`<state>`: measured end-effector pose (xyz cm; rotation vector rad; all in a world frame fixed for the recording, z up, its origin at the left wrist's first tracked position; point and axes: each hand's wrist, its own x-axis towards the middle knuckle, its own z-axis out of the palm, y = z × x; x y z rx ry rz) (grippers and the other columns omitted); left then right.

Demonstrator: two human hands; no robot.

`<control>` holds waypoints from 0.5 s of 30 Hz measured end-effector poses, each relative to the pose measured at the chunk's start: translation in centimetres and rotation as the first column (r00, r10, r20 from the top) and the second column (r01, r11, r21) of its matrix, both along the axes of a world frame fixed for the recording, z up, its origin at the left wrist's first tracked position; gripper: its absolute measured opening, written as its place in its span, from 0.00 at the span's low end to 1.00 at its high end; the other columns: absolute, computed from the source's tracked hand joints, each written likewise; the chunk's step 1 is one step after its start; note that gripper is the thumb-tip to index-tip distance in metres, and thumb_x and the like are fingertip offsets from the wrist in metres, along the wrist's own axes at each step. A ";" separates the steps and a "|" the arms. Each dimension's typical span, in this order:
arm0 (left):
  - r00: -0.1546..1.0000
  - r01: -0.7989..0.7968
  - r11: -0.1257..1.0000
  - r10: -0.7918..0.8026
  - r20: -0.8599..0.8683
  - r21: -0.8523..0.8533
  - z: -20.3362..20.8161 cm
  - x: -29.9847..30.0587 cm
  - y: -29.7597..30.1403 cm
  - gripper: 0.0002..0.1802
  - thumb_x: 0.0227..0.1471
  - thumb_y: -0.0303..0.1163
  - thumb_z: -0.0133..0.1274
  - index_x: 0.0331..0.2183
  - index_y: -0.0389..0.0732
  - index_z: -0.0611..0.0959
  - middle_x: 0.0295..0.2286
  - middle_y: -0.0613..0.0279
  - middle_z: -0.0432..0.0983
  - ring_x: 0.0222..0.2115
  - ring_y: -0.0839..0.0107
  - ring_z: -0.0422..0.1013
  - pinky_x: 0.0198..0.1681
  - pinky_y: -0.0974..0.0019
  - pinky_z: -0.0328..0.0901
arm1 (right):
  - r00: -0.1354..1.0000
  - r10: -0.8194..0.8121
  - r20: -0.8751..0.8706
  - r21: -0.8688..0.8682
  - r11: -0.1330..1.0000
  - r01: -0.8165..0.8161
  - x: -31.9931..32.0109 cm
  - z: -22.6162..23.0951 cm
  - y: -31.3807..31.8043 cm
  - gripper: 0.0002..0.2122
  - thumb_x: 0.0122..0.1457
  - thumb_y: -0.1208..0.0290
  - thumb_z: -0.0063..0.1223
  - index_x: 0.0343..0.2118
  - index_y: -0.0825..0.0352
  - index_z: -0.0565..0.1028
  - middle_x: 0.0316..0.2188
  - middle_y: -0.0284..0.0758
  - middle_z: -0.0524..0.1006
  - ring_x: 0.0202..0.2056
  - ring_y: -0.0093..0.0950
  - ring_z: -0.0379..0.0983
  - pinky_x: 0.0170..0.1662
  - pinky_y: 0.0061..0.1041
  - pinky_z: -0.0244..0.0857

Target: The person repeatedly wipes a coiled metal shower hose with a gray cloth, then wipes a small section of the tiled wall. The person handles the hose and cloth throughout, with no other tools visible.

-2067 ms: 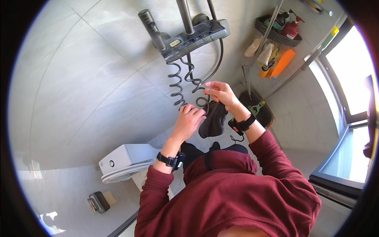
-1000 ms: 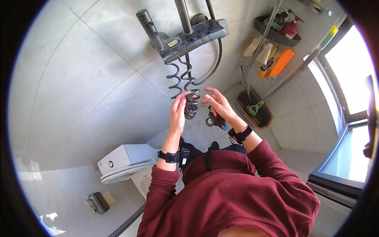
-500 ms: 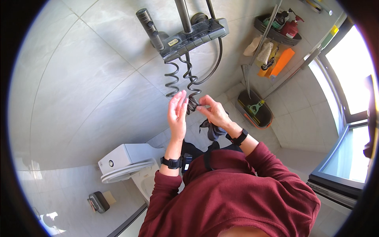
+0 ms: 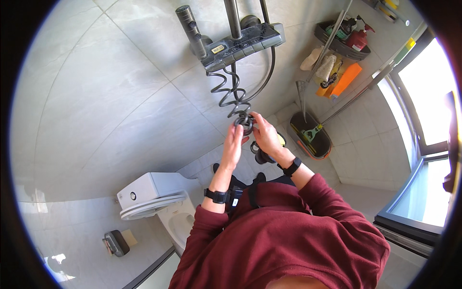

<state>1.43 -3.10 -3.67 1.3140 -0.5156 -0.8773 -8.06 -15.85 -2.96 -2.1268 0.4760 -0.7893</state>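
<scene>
A dark coiled hose [image 4: 243, 124] hangs from the black shower mixer [image 4: 240, 47] on the wall, its lower loops bunched together. My left hand [image 4: 233, 145] is curled against the left side of the bunch, thumb and fingers around the lower loops. From the right, my right hand [image 4: 266, 137] pinches the same loops with thumb and fingertips. The two hands nearly meet below the coil. Partly hidden behind my right hand is a dark object with a yellow part [image 4: 281, 139], which I cannot make out.
A white toilet [image 4: 154, 195] stands to the left. At the right are a corner shelf [image 4: 337, 43] with pump bottles, hanging cloths, an orange sheet [image 4: 346, 79], and a dark bucket [image 4: 315, 144] holding a mop. An open window [image 4: 418, 188] is at far right.
Both hands have moved slightly right, and my left hand has closed in on the hose. The two strands of coil now come together in one bunch. The dark bag-like shape below looks different.
</scene>
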 end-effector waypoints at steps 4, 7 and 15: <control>0.943 -0.069 0.990 0.024 -0.333 -0.126 0.0 -0.4 0.3 0.32 0.67 0.49 0.44 0.64 0.47 0.57 0.55 0.56 0.67 0.52 0.64 0.70 0.58 0.54 0.66 | 0.997 0.057 -0.047 0.157 0.986 -0.049 -1.2 -0.7 -0.7 0.26 0.55 0.82 0.53 0.59 0.60 0.67 0.40 0.40 0.79 0.23 0.27 0.74 0.30 0.27 0.69; 0.856 -0.158 0.964 0.025 -0.517 -0.215 -1.1 1.2 0.8 0.38 0.65 0.48 0.46 0.67 0.51 0.49 0.59 0.46 0.62 0.55 0.51 0.68 0.61 0.49 0.64 | 0.999 0.005 -0.046 0.220 0.976 0.005 -1.8 -0.5 -0.9 0.28 0.57 0.81 0.53 0.62 0.61 0.65 0.41 0.36 0.79 0.19 0.20 0.69 0.26 0.24 0.68; 0.845 -0.057 0.998 0.051 -0.533 0.004 -5.0 1.9 3.5 0.39 0.62 0.45 0.54 0.65 0.41 0.56 0.62 0.44 0.58 0.56 0.47 0.67 0.61 0.50 0.64 | 0.984 -0.175 -0.038 0.563 0.810 0.165 -3.2 -0.9 -2.1 0.18 0.59 0.79 0.53 0.53 0.68 0.72 0.38 0.35 0.79 0.19 0.17 0.70 0.23 0.21 0.65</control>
